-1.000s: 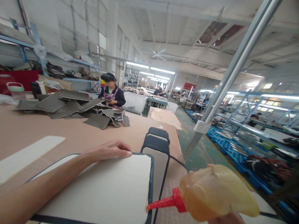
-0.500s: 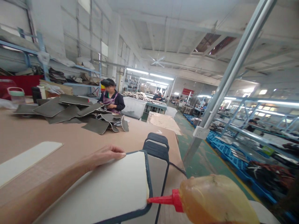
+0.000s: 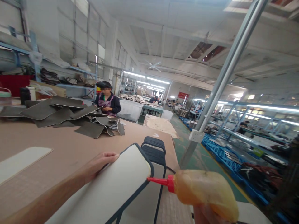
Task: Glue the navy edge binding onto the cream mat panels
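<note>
My left hand (image 3: 102,163) pinches the upper left edge of a white panel (image 3: 112,183) with a dark blue border, holding it tilted over the table. In my right hand (image 3: 205,214), seen only in part below it, is a squeeze bottle (image 3: 205,191) of amber liquid with a red nozzle. The nozzle tip is at the panel's right corner, by the inner edge of the border; whether it touches cannot be made out. Beneath lies another white panel (image 3: 144,189) with a dark edge, and behind it a stack of dark blue-edged pieces (image 3: 153,149).
Grey-green panels (image 3: 53,113) lie heaped on the far side of the brown table (image 3: 70,158). A bare white panel (image 3: 21,161) lies at left. A co-worker (image 3: 107,99) sits beyond the heap. To the right stand a metal post (image 3: 210,105) and blue pallets (image 3: 217,149).
The held panel has turned and tilted, its far corner swinging left. The bottle has moved up and slightly left, its nozzle now higher along the border. More of my right hand shows.
</note>
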`<state>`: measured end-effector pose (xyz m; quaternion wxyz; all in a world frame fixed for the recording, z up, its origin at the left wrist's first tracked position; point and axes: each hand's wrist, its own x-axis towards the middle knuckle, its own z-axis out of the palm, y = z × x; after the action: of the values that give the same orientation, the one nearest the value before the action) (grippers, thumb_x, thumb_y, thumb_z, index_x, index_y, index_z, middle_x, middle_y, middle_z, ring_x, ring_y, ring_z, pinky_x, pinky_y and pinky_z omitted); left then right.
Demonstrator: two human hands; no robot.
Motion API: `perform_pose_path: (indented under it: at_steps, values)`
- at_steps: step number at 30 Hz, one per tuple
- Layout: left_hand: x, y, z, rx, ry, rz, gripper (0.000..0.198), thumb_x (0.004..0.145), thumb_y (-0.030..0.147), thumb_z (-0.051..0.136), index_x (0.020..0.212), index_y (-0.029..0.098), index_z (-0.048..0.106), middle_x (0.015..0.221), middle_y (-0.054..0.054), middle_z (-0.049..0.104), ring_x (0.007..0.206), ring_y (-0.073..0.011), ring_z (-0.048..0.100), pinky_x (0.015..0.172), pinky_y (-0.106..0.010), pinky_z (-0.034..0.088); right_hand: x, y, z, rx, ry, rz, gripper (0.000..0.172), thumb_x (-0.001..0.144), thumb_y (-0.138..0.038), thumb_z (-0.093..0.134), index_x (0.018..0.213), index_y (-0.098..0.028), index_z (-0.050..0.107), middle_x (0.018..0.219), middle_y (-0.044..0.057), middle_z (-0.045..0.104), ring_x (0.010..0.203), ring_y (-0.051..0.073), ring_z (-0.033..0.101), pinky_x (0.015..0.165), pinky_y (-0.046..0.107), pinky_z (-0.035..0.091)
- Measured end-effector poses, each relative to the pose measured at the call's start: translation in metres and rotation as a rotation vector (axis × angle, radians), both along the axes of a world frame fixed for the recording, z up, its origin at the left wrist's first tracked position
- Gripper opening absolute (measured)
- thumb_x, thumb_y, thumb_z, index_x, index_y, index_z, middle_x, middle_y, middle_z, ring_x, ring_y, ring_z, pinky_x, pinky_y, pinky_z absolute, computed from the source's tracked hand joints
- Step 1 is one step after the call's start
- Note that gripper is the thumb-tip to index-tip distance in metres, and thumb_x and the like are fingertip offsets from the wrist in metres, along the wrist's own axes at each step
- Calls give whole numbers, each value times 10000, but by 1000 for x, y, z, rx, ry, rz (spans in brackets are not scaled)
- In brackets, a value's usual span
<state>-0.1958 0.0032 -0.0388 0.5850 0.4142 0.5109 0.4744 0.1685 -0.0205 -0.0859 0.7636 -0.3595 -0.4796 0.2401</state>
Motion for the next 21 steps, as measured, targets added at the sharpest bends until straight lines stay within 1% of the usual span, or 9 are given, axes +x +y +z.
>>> perform_pose_path:
  at_steps: [4,9,13,15,21]
  values:
    - [1,-3,-7,-6,-51,12,386,548,445,839,763,157,699,636,-15,692,581,-150,572,505,-211,433,-7,8,9,-27,49,11,594,702,-376,766,1266,-348,580,1185,47,680,1037,332,663,780,424,616]
    - [-1,-4,-16,-3,-112,-5,393,591,478,822,774,163,676,664,-12,688,590,-140,566,524,-211,430,-17,14,15,-25,71,50,580,676,-397,764,1229,-326,606,1180,69,679,1023,339,665,817,464,596]
    - [0,-5,-16,-17,-136,-7,385,570,452,840,743,166,650,646,1,672,573,-129,551,524,-208,425,-26,13,21,-31,72,83,614,688,-402,750,1267,-298,577,1203,97,661,1057,349,646,856,503,570]
    - [1,-6,-15,-23,-142,-8,389,565,450,844,739,165,644,642,5,668,564,-122,545,519,-204,421,-29,10,23,-40,80,93,630,686,-406,749,1279,-298,567,1212,100,654,1063,350,641,851,501,571]
    - [0,-9,-19,-44,-156,-16,473,526,505,860,742,169,607,633,9,663,554,-117,546,509,-201,411,-32,7,23,-78,93,116,582,662,-373,770,1218,-296,618,1170,102,669,1055,357,639,822,495,580]
